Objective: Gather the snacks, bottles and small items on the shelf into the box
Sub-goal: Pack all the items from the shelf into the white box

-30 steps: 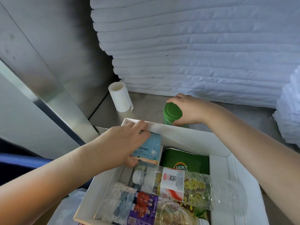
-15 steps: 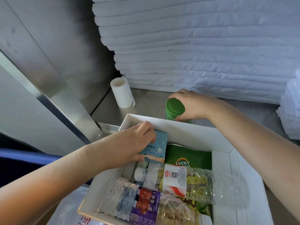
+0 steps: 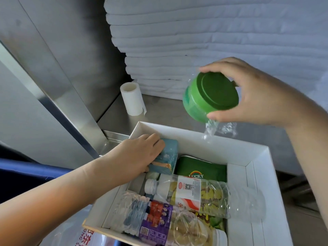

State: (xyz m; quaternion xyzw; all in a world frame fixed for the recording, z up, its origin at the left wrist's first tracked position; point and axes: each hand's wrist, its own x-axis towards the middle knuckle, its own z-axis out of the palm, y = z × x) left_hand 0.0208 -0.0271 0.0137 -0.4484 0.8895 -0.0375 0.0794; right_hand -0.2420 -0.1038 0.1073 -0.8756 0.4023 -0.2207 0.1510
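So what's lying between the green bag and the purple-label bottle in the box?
A clear bottle with a white cap lies on its side between the green bag and the purple-label bottle, seen in the head view.

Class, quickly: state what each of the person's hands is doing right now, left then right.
Left hand: grips the blue packet inside the white box.
Right hand: holds the green jar in the air.

A single head-worn view looks forward and steeply down, close over the white box (image 3: 195, 139) on the shelf.
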